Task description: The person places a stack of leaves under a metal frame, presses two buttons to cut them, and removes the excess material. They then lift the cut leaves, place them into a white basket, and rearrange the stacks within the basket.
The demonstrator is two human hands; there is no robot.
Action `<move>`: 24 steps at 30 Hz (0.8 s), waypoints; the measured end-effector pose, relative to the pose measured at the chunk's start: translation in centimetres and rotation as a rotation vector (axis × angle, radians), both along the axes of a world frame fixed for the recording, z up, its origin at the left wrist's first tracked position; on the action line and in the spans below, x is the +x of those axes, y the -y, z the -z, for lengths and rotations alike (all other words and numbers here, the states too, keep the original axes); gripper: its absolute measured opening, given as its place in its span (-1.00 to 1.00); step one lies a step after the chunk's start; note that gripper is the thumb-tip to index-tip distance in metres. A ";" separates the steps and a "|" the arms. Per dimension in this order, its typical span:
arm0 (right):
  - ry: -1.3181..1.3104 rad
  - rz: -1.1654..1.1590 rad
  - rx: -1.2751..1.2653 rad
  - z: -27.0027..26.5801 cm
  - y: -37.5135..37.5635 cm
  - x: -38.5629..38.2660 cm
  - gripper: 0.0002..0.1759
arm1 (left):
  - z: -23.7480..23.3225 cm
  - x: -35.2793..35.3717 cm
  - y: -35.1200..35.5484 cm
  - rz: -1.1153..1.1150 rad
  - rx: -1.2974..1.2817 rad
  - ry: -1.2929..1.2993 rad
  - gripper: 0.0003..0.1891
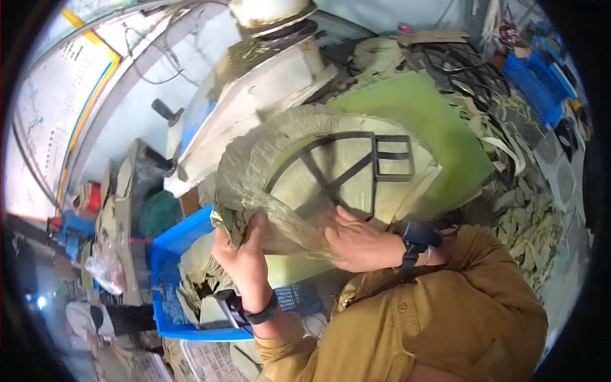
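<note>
A large olive-grey leather-like sheet [245, 156], wrinkled along its left side, lies over a green board [407, 95]. On the sheet rests a black cutting die [337, 172], a fan-shaped frame with spokes and a small rectangular end. My left hand [245, 261] is closed round the folded near-left edge of the sheet, thumb on top. Just below the die, my right hand [359, 242] lies on the sheet with its fingers stretched out, fingertips close to the die's lower edge.
Below my left hand stands a blue crate [165, 305] holding sheet pieces. A machine with a pale head [261, 83] rises behind the sheet. Scraps [528, 216] pile up on the right, with more black dies [455, 67] at the back. Another person [95, 318] is at far left.
</note>
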State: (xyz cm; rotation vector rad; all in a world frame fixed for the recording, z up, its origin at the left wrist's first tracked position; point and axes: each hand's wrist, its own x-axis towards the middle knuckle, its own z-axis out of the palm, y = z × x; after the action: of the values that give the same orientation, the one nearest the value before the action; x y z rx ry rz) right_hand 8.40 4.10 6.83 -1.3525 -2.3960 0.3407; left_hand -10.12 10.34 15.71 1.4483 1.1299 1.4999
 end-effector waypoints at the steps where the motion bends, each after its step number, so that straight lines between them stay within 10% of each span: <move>1: -0.158 -0.013 0.003 1.0 0.2 0.1 -0.48 | -1.0 0.8 0.5 0.087 -0.022 0.071 -0.73; 7: -0.266 0.105 0.470 1.3 3.3 1.6 -0.59 | 2.4 4.5 -1.5 0.599 -0.387 1.092 -0.47; 14: -1.412 0.254 -0.237 -1.1 5.7 5.7 -0.83 | 9.3 15.5 -3.6 0.809 0.268 -0.646 -0.61; 16: -1.589 0.318 -0.163 -3.7 6.5 11.9 -0.91 | 7.3 17.3 -2.6 0.823 0.109 -0.832 -0.63; 17: -1.355 0.215 0.252 -1.5 6.5 16.9 -0.84 | 7.0 17.7 -1.7 0.699 0.242 -0.958 -0.62; 18: -0.986 0.630 0.280 0.7 8.7 22.9 -0.76 | 7.4 18.3 -0.9 0.690 0.233 -0.962 -0.62; 19: -1.793 0.517 0.237 -6.1 12.1 23.2 -0.75 | 7.8 18.7 -0.3 0.615 0.316 -0.958 -0.61; 22: -1.129 0.809 0.824 -7.3 19.8 34.0 -0.70 | 7.7 19.7 1.3 0.526 0.349 -1.045 -0.61; 24: -1.461 0.909 0.875 -5.1 29.1 44.3 -0.74 | 8.4 19.9 2.1 0.442 0.395 -1.077 -0.57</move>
State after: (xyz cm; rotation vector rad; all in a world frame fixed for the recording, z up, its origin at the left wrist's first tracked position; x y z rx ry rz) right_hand 52.75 -25.00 11.90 -0.9626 -0.4806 -0.0435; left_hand 9.79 8.20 7.26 2.7179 0.9582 0.5821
